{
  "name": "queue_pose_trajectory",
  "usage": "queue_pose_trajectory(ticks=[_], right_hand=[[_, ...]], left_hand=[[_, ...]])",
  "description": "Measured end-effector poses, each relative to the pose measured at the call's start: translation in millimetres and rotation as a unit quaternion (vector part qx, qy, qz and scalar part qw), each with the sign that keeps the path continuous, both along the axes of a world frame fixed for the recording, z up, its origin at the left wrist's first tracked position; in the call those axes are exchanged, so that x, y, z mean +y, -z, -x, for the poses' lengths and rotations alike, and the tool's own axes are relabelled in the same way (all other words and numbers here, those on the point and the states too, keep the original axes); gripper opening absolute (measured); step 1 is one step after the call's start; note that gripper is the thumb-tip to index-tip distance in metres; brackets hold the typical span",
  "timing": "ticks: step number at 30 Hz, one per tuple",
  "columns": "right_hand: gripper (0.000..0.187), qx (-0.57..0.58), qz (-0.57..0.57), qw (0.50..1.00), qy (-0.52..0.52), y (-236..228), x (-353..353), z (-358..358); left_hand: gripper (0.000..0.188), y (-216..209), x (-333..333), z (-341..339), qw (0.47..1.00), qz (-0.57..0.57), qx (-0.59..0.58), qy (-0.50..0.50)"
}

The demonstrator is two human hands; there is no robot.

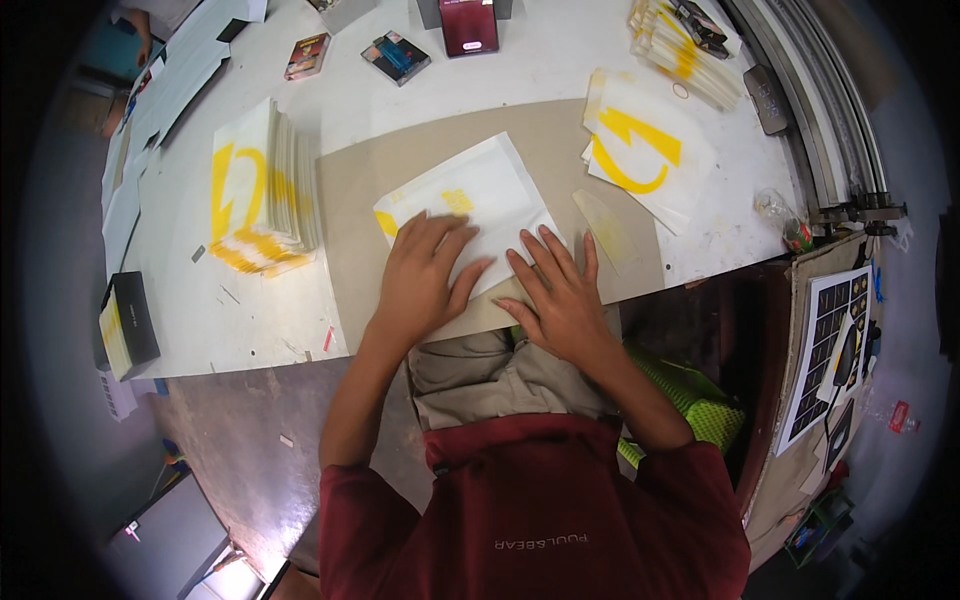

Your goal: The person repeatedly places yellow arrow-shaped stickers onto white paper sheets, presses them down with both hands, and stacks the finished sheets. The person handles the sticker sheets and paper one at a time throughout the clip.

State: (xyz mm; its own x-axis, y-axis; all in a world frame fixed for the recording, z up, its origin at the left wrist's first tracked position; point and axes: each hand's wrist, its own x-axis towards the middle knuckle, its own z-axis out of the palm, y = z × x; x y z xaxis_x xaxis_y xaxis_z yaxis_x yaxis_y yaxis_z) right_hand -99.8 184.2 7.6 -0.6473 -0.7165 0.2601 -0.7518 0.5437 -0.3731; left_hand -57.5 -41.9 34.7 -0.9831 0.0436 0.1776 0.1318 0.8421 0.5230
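A white paper sheet or flat bag with yellow print (490,185) lies tilted on a beige board (350,200) in front of me. My left hand (430,265) rests on its near left part, fingers spread and pointing away. On its near right corner lies my right hand (560,290), its fingers stretched out flat and apart. Neither hand grips anything. Just right of the right hand, a thin pale triangular piece (600,228) sits on the board. Farther right is a small pile of white papers with a yellow design (640,150).
At left stands a thick stack of yellow-printed white pieces (262,190), with a black box (133,325) near the table edge. A phone (470,28), small packs (306,57) and another bundle (685,55) lie at the back. A metal rail (810,110) borders the right side.
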Motion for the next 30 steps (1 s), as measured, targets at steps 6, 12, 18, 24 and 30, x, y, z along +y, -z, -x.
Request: queue_pose_trajectory(ticks=[6,12,18,24,30], right_hand=[[0.059,-0.009,-0.013,1.000,0.006,3,1,-2],[0.061,-0.010,-0.014,1.000,0.013,9,13,-8],[0.060,-0.017,-0.032,0.999,0.004,5,13,-4],[0.059,-0.010,-0.055,0.998,0.014,6,15,-9],[0.058,-0.018,-0.045,0.999,0.021,7,14,-12]], left_hand=[[0.073,20,5,42,0.992,0.125,-0.012,-0.018],[0.088,27,-1,43,0.991,0.128,-0.029,0.000],[0.108,13,-9,40,0.990,0.118,-0.072,0.030],[0.125,5,-10,43,0.985,0.122,-0.112,0.041],[0.128,1,-8,43,0.981,0.137,-0.137,0.030]])
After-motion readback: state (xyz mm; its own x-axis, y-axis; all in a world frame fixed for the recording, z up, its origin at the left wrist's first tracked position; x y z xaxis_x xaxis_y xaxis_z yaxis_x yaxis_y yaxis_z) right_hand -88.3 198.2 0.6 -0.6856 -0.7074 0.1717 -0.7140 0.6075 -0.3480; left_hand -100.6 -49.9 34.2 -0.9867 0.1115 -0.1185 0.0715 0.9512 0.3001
